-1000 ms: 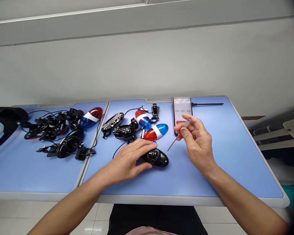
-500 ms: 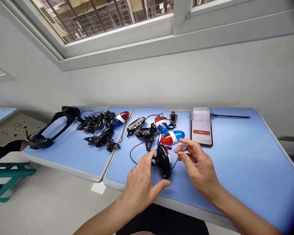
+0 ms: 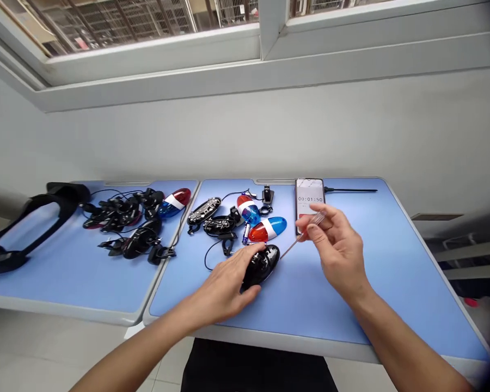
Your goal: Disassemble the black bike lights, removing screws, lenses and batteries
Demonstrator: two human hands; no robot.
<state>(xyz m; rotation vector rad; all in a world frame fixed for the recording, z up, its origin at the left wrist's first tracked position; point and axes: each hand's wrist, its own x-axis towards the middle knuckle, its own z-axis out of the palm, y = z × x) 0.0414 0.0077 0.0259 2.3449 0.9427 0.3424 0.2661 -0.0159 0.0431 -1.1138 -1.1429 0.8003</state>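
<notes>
My right hand [image 3: 337, 245] pinches the clear handle of a thin screwdriver [image 3: 293, 246], its shaft slanting down and left. The screwdriver's tip is close to the end of a black bike siren light [image 3: 265, 264] lying on the table. Around that siren light my left hand [image 3: 228, 283] is closed, fingers over its far side and thumb at the near side, hiding part of it. Just beyond lie a red-and-blue lens cover [image 3: 268, 229], a second lens cover [image 3: 248, 209] and a small battery [image 3: 245, 234].
Opened black housings [image 3: 204, 211] and a clamp mount [image 3: 268, 195] lie behind my left hand. A phone with a running timer [image 3: 309, 190] and a black rod [image 3: 351, 190] are at the back. On the left table [image 3: 93, 283] sit several black siren lights [image 3: 141, 239] and a black headband-like frame [image 3: 36, 239].
The siren light has turned on the table, and my left hand has closed around it. My right hand has tilted the screwdriver flatter toward the light's end. The view has shifted right.
</notes>
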